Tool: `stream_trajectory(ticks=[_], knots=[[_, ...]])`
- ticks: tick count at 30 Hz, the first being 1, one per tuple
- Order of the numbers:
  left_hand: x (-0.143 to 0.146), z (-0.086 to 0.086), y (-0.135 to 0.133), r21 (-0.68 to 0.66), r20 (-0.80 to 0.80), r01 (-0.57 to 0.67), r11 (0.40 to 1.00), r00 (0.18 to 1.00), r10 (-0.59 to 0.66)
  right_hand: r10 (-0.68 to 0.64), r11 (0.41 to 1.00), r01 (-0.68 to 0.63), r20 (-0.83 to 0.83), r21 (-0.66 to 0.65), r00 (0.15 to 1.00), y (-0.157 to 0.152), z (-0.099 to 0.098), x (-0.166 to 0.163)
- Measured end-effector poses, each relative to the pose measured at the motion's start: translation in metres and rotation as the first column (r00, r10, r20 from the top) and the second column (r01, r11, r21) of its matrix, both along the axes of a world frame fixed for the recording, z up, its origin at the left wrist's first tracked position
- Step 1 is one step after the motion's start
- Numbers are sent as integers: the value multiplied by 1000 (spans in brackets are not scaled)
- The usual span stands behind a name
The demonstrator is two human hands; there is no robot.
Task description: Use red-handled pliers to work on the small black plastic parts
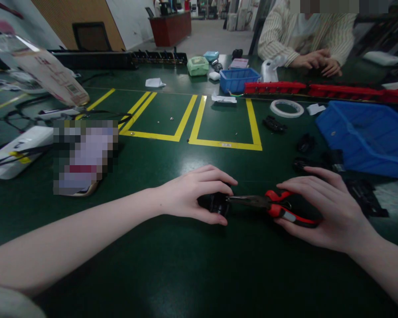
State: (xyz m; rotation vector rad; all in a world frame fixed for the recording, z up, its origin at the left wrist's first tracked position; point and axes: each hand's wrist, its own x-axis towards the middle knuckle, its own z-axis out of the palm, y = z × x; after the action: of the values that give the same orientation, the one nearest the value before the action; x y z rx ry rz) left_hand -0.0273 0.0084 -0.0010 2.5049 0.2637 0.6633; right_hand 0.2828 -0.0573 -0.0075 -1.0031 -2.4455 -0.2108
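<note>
My left hand (199, 194) curls around a small round black part (219, 204), thumb below it and fingers over the top. What the part is cannot be made out, since the fingers cover much of it. In my right hand (328, 207) are needle-nose pliers (278, 206) with red and black handles. Their long jaws point left, and the tips meet the black part or lie right at its edge. Several loose black parts, among them a dark clip-like piece (366, 196), lie beyond and beside my right hand.
A large blue bin (368, 137) stands at the right, a smaller blue basket (239, 79) farther back. White tape roll (287, 108) lies between. At left are a phone (91, 159), a tilted bottle (49, 75) and cables. A co-worker's hands (316, 62) rest across the table.
</note>
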Motion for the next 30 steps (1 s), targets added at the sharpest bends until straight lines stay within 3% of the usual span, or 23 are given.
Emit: stream_trajectory(ticks=[18, 26, 30], knots=[[0, -1, 2, -30, 3, -14, 999, 1000, 14, -38, 999, 37, -25, -31, 999, -4, 0, -4], [-1, -2, 1, -13, 4, -27, 1000, 1000, 27, -47, 999, 47, -7, 14, 999, -5, 1, -4], [1, -2, -1, -48, -11, -12, 999, 1000, 12, -37, 989, 33, 30, 144, 999, -4, 4, -1]])
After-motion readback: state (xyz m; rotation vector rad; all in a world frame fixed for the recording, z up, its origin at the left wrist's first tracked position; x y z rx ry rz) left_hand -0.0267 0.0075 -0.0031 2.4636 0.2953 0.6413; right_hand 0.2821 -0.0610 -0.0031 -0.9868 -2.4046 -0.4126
